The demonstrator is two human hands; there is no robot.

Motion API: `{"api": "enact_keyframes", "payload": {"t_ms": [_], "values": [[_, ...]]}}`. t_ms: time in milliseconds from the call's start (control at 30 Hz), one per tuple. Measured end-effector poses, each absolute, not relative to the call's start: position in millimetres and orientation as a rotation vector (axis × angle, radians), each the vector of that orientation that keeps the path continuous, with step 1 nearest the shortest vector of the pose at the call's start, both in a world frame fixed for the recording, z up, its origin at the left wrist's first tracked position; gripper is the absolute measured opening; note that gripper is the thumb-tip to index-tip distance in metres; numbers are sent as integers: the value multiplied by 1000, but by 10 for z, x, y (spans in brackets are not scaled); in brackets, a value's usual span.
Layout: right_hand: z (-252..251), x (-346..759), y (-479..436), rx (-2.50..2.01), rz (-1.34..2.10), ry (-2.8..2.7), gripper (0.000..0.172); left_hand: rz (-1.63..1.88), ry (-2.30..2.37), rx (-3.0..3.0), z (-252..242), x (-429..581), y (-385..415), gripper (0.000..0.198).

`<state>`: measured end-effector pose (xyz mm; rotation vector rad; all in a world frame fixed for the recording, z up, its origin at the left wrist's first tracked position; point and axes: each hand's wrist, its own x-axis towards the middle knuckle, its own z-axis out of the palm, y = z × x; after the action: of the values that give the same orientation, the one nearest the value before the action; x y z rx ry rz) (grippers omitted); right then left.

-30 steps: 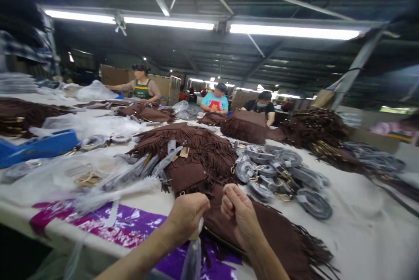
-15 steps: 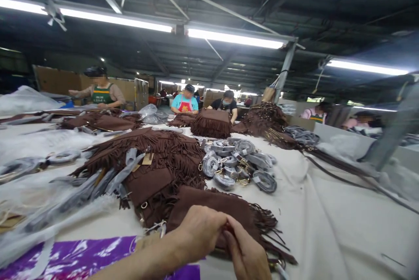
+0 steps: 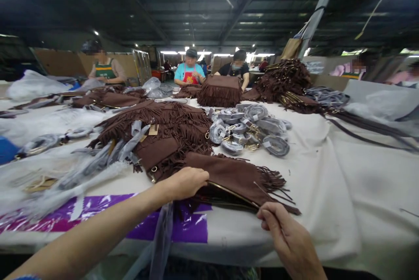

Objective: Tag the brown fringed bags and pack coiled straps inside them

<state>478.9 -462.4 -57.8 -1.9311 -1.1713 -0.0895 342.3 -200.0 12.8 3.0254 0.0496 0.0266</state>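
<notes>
A brown fringed bag (image 3: pixel 229 171) lies in front of me with its zipper (image 3: pixel 234 194) facing me. The zipper's mouth is parted, showing a dark inside. My left hand (image 3: pixel 188 182) is closed at the left end of the zippered edge. At the right end, the fingers of my right hand (image 3: pixel 286 232) pinch the zippered edge; a thin pale thread stands up near them. The fingertips of both hands are partly hidden. Beyond the bag is a pile of brown fringed bags (image 3: pixel 160 118) with a paper tag (image 3: pixel 153 129).
Coiled straps in grey wrapping (image 3: pixel 245 129) lie behind the bag. Purple plastic sheeting (image 3: pixel 193 227) and clear plastic (image 3: pixel 65 171) cover the table's left front. Several co-workers sit across the table, near a large fringed heap (image 3: pixel 284 81). White cloth (image 3: pixel 327 201) spreads right.
My hands, close together above the bag before, have spread apart along its edge. The right hand moved right, and the zippered opening now shows. The view has tilted down.
</notes>
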Motion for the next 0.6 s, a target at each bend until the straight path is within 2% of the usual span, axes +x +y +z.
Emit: {"api": "enact_keyframes", "payload": {"t_ms": [167,300,467,600], "values": [[-494,4636,-4446,-1728,-72,-1417,18,224,191,2775,304,3598,-1842,20],[-357,4505,-4107,-1638,-70,-1495,20,258,302,2565,227,3680,-1735,20],[-330,4425,-3672,-1849,-58,-1515,26,287,464,2406,-75,3799,-1553,23],[-394,4430,-3446,-1968,107,-1325,22,270,583,2246,-257,3894,-1418,20]]}}
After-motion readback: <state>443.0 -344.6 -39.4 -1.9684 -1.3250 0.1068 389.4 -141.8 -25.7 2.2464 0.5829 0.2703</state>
